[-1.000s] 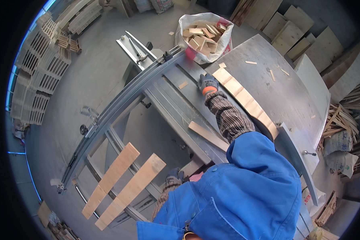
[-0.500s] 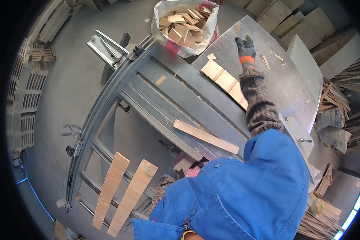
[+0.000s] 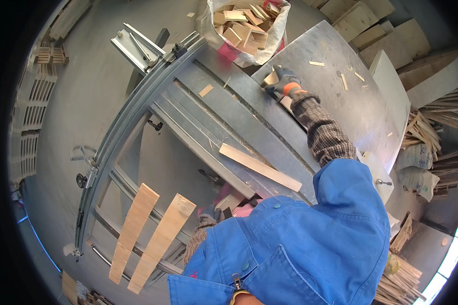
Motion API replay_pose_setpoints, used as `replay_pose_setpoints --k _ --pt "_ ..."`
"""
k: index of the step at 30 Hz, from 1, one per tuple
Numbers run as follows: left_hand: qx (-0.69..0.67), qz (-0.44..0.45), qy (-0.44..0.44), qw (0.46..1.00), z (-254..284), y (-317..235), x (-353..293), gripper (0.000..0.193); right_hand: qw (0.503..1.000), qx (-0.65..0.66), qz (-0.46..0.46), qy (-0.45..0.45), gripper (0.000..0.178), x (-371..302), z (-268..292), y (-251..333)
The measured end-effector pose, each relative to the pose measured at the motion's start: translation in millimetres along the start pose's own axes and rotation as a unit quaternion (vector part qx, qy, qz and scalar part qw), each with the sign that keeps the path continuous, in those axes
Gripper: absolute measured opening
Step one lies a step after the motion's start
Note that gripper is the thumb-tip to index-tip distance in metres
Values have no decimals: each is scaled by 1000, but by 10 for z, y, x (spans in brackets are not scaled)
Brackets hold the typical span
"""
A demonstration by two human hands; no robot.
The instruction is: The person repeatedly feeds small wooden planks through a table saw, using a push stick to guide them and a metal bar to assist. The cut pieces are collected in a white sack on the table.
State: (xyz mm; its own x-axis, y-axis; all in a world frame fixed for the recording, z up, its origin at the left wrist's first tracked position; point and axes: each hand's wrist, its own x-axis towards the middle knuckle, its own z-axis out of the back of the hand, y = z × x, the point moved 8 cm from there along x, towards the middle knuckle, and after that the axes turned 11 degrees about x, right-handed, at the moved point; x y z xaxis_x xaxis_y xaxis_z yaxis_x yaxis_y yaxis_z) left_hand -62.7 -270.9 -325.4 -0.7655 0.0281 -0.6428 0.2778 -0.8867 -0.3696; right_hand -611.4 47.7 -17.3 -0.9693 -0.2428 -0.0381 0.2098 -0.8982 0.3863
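My right hand, in a dark glove with an orange cuff, reaches to the far corner of the metal table. Its fingers are closed on a small wooden piece near the table's edge. A bit of pale wood shows beside my forearm, which covers what lies beneath. My left hand, gloved too, is low by the saw bench's near edge, close to a pale wooden block. Its fingers are mostly hidden, so I cannot make out their grip. One wooden strip lies on the sliding table.
A white sack full of wood offcuts stands beyond the table. Two long boards rest across the frame rails at lower left. Thin slivers lie on the metal table. Bundled sticks and panels pile up at right.
My right hand has come left and nearer, from the middle of the metal table to the wooden pieces at its edge, and closed on one. The view has shifted slightly.
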Motion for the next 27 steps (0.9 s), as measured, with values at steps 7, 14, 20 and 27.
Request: replay_pose_setpoints --k 7,14,20,27 --pt "74 36 22 996 44 -77 -54 55 948 312 6 55 97 -12 340 -495" --pt "-55 23 -18 998 -57 -2 -114 59 985 -93 -65 127 124 -823 72 -766" --pt "40 32 -15 999 39 -103 -150 59 992 -24 -84 90 125 -762 -35 -712" --pt "53 -6 -30 998 29 -172 -149 55 722 676 -103 108 50 -450 65 -950"
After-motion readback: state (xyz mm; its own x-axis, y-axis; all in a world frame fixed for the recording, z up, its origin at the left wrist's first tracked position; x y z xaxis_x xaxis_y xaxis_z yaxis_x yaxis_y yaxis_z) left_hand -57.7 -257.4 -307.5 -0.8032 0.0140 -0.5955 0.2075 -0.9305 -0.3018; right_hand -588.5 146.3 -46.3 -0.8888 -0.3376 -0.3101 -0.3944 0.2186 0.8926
